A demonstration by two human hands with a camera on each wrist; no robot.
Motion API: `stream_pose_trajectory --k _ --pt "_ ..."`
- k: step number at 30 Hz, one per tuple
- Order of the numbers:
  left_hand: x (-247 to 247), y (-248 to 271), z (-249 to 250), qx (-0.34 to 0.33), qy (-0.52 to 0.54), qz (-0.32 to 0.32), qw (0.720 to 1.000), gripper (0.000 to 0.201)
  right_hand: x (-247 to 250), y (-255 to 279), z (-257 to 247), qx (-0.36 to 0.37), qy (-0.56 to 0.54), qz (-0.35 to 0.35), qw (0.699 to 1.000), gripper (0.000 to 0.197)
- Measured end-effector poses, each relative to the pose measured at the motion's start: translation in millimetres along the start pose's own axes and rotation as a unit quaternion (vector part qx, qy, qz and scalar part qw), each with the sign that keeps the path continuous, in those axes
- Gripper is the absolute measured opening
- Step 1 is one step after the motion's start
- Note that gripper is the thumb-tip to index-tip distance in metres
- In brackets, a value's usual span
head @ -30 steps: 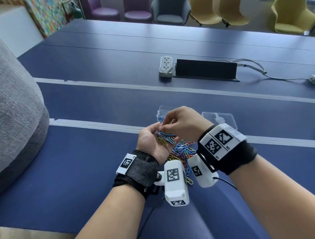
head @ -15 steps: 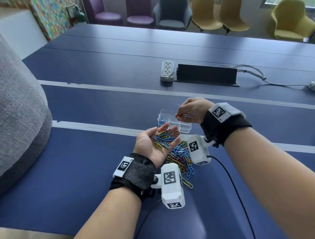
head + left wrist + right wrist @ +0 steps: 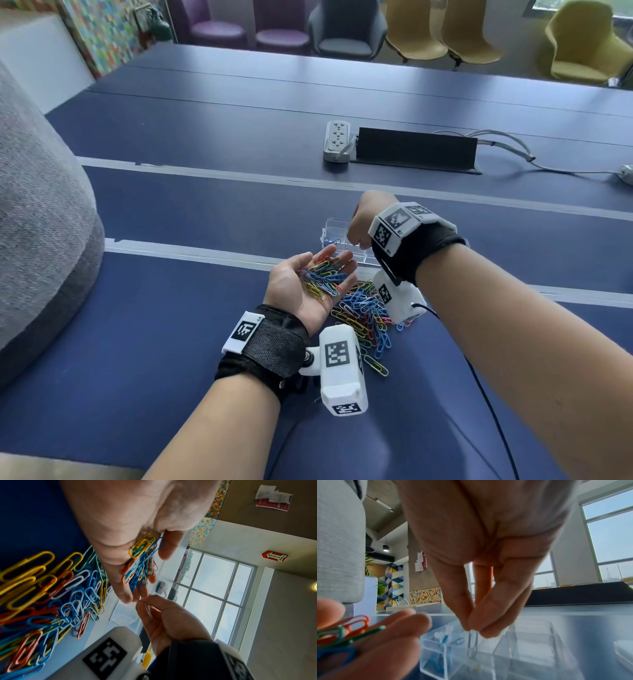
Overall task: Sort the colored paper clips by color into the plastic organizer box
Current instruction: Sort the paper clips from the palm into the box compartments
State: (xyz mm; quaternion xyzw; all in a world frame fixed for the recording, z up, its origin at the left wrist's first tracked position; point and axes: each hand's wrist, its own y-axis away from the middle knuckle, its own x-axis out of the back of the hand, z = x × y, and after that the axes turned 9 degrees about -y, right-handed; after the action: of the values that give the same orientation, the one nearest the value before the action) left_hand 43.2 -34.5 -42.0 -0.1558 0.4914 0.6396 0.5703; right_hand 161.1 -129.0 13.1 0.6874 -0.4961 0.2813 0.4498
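My left hand lies palm up above the blue table, cupping a handful of mixed paper clips on loosely bent fingers. Just beyond it stands the clear plastic organizer box, with blue clips in its left compartment. My right hand hovers over the box and pinches one white paper clip between thumb and forefinger, hanging into the compartment beside the blue one. A pile of coloured clips lies on the table under both wrists.
A white power strip and a black cable box sit farther back on the table, with cables running right. A grey upholstered shape fills the left edge. Chairs stand beyond the far edge.
My right hand picked a white clip from the left palm, carried it away from me and lowered it over the box. The left hand opened flatter and stayed in place.
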Motion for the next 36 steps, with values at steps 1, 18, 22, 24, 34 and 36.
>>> stream_pose_trajectory --k 1,18,22,24,34,36 --pt "-0.3 0.7 0.1 0.001 0.001 -0.001 1.000 0.037 -0.5 -0.2 -1.3 0.004 0.010 0.000 1.000 0.009" --pt "-9.4 3.0 -4.5 -0.001 0.015 -0.004 1.000 0.034 14.4 33.4 13.3 0.052 -0.083 -0.041 0.994 0.015" --pt "-10.4 4.2 -6.0 -0.003 0.009 -0.015 1.000 0.034 18.9 54.8 21.2 0.162 -0.135 -0.016 0.977 0.019" --pt "-10.7 4.4 -6.5 -0.002 0.009 -0.016 1.000 0.036 17.1 65.3 26.5 0.215 -0.123 0.011 0.969 0.019" --pt "-15.3 5.8 -12.8 0.001 0.030 -0.025 0.999 0.038 2.1 81.6 34.7 0.257 -0.068 -0.014 0.964 0.016" --pt "-16.7 6.1 -13.3 0.002 0.032 -0.019 0.999 0.033 -3.2 84.3 31.2 0.275 -0.035 -0.028 0.960 0.016"
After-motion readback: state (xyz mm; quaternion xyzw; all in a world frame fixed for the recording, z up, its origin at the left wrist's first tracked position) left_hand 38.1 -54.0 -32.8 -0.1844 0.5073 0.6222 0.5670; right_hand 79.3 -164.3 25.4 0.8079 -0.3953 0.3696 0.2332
